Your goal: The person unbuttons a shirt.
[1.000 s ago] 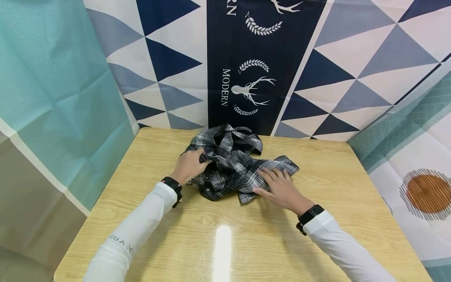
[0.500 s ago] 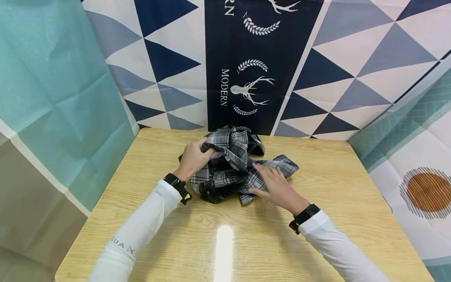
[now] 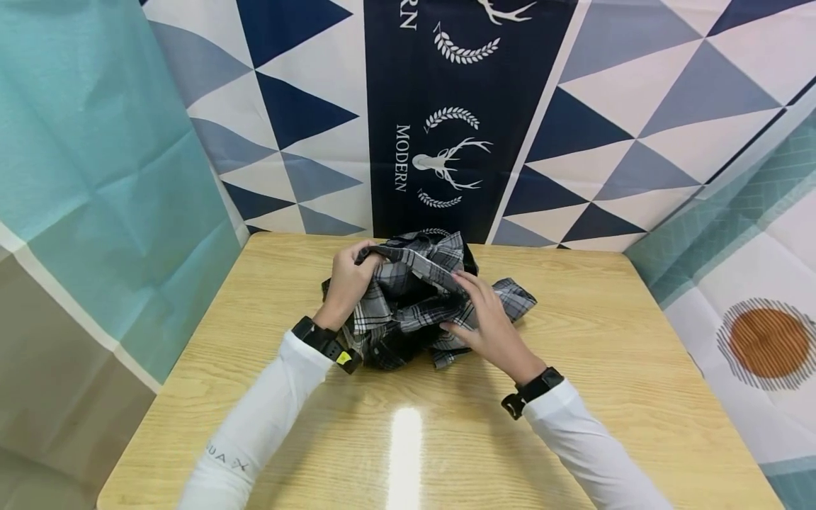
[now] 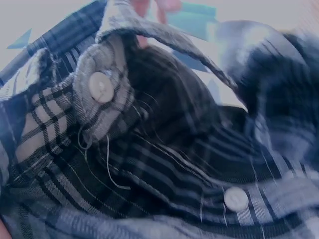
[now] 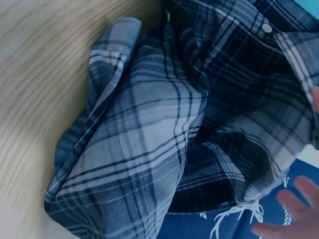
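Observation:
A crumpled plaid shirt (image 3: 414,312) in black, grey and white lies near the table's back edge. My left hand (image 3: 349,280) pinches a strip of its edge and holds it up, so the cloth gapes below. White buttons (image 4: 101,87) and a loose thread show in the left wrist view, where fingertips (image 4: 160,7) appear at the top. My right hand (image 3: 487,319) reaches over the shirt's right part, its fingers extended and fingertips right at the raised strip. In the right wrist view its fingers (image 5: 294,211) are spread beside the shirt's folds (image 5: 134,134).
The pale wooden table (image 3: 401,453) carries a bright strip of reflected light near its front. Behind it hangs a patterned cloth (image 3: 440,127) with triangles and a deer print. Teal cloth (image 3: 115,142) hangs at the left, and another printed cloth (image 3: 765,347) at the right.
My left hand has lifted the shirt's edge up and away, opening the gap beneath. My right hand has shifted left and up from the flat cloth toward the raised strip.

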### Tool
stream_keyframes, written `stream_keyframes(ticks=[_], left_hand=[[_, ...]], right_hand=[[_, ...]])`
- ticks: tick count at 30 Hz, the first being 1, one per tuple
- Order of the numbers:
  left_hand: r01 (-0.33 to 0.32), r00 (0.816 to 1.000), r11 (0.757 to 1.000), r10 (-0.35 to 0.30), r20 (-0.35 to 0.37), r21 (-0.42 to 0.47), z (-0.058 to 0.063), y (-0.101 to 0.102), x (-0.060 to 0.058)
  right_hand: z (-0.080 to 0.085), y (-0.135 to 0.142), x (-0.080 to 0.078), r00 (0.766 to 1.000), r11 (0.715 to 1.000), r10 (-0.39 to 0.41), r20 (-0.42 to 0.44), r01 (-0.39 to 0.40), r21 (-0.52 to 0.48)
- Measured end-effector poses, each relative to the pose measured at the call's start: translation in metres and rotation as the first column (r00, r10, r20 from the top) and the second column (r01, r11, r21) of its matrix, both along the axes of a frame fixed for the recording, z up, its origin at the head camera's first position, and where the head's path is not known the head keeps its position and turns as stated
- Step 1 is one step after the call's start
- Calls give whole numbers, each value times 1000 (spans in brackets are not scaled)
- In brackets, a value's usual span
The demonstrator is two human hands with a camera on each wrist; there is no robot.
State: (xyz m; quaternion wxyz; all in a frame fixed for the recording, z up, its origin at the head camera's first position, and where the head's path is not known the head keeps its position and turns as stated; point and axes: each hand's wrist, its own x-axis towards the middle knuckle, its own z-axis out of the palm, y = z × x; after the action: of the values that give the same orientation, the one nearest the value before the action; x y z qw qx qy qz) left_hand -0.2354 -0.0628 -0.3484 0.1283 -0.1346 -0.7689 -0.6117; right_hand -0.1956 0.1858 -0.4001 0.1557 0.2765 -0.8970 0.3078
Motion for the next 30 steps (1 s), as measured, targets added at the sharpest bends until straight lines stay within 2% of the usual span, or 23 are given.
stream_keyframes(ticks=[5,9,11,16,21,25,30], left_hand=[[61,995,984,-74,72,168,7,0,7],[113,988,956,-137,69,270,10,1,13],[129,987,947,-150,52,295,9,1,15],[183,979,936,-201,30,302,4,-4,18],[247,955,917,-285,80,313,-1,-10,19],[280,936,916,-327,131,286,-6,-15,22],[350,911,929,-367,190,117,-10,-22,24]], right_hand=[[6,-6,-1,997,989,25,-70,-35,-143],[11,-9,-1,991,966,26,-134,-60,-253],[13,-10,0,991,952,15,-133,-54,-300],[16,-8,4,997,929,-10,-77,-19,-370],[22,-7,10,1000,908,11,-18,-17,-420],[35,-7,17,999,892,9,45,12,-452],[55,-6,28,997,873,-7,71,41,-485]])
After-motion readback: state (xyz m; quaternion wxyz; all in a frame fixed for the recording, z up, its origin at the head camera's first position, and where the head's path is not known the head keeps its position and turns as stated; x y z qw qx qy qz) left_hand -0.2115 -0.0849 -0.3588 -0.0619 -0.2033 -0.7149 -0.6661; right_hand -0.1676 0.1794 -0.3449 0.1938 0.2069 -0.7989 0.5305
